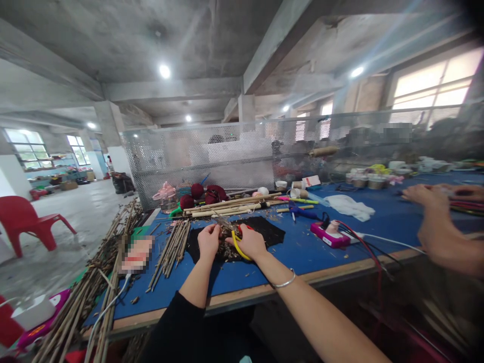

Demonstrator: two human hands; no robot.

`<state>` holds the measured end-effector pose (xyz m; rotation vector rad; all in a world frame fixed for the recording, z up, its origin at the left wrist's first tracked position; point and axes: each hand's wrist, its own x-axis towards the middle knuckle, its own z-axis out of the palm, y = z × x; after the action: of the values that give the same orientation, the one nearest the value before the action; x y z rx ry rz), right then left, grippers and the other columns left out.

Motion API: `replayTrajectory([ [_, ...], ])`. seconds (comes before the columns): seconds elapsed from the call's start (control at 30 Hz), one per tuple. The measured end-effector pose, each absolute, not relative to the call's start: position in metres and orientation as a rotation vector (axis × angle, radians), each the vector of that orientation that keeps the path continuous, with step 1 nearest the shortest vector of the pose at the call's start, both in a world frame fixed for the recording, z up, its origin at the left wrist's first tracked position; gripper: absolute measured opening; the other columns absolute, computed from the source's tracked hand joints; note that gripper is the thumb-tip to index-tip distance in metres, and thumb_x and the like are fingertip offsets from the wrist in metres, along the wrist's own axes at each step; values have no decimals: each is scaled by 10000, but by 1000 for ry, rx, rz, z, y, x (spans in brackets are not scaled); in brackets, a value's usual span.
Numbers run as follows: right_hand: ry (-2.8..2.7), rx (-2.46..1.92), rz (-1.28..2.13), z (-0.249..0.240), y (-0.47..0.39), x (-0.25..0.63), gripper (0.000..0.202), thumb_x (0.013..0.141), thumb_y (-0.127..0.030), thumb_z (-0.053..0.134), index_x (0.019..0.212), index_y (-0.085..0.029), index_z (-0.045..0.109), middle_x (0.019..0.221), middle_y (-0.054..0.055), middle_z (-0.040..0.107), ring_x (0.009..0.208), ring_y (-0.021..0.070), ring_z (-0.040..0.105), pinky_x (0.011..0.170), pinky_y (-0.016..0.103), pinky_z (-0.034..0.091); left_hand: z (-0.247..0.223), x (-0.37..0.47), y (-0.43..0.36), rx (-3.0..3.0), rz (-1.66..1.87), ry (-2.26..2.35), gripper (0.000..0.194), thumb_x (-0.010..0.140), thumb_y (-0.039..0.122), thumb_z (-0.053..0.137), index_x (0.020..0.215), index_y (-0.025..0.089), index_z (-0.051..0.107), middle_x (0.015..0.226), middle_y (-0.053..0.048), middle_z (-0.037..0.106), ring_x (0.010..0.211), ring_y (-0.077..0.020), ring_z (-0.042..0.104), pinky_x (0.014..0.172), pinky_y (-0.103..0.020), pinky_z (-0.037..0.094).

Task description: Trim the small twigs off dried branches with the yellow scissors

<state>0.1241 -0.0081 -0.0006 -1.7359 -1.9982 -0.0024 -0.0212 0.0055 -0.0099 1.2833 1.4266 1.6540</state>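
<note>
My right hand [250,243] is closed around a pair of scissors [239,248] with yellow and red on the handles. Their metal blades point up and left, just past the fingers of my left hand [208,242]. That hand is pinched closed at the fingertips; whatever it grips is too small to make out. Both hands are over a black cloth [273,233] strewn with brown plant scraps. To the left of the cloth lies a bundle of cut sticks [174,244] on the blue tabletop [223,282].
Long twigs [88,282] stack along the left edge, beside a charging phone [136,254]. Behind are pale rods [227,209], dark red yarn balls [215,195] and a blue glue gun [302,212]. A purple power strip [329,236] trails cables. Another person's hands [429,199] work at right.
</note>
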Motion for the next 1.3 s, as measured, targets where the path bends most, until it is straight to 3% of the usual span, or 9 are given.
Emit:
replayTrajectory([
  [0.2, -2055, -1620, -4, -3, -7, 125, 536, 676, -652, 495, 964, -199, 483, 877, 70, 630, 837, 216, 593, 676, 273, 370, -7, -21, 0, 1396, 1665, 1466, 175, 680, 247, 516, 734, 139, 644, 613, -29, 611, 528, -115, 542, 448, -193, 425],
  [0.67, -2049, -1621, 52, -4, -5, 126, 457, 726, -644, 440, 876, -218, 512, 807, 41, 633, 759, 194, 594, 608, 243, 325, -7, -17, 3, 1244, 1642, 1118, 270, 665, 344, 575, 818, 128, 631, 716, -42, 613, 596, -111, 543, 455, -180, 430],
  [0.93, -2041, -1467, 99, -6, -4, 127, 482, 675, -565, 572, 945, -172, 500, 894, 70, 598, 864, 189, 564, 688, 240, 343, -5, -16, 0, 1251, 1595, 1096, 203, 657, 316, 564, 700, 126, 619, 567, 14, 552, 485, -72, 475, 432, -160, 401],
  [1.3, -2072, -1612, 71, -4, -6, 125, 493, 701, -656, 469, 901, -206, 501, 813, 57, 633, 775, 209, 599, 613, 249, 338, -4, -14, -1, 1194, 1611, 1073, 214, 643, 284, 577, 767, 121, 636, 659, -23, 603, 548, -92, 520, 439, -163, 409],
])
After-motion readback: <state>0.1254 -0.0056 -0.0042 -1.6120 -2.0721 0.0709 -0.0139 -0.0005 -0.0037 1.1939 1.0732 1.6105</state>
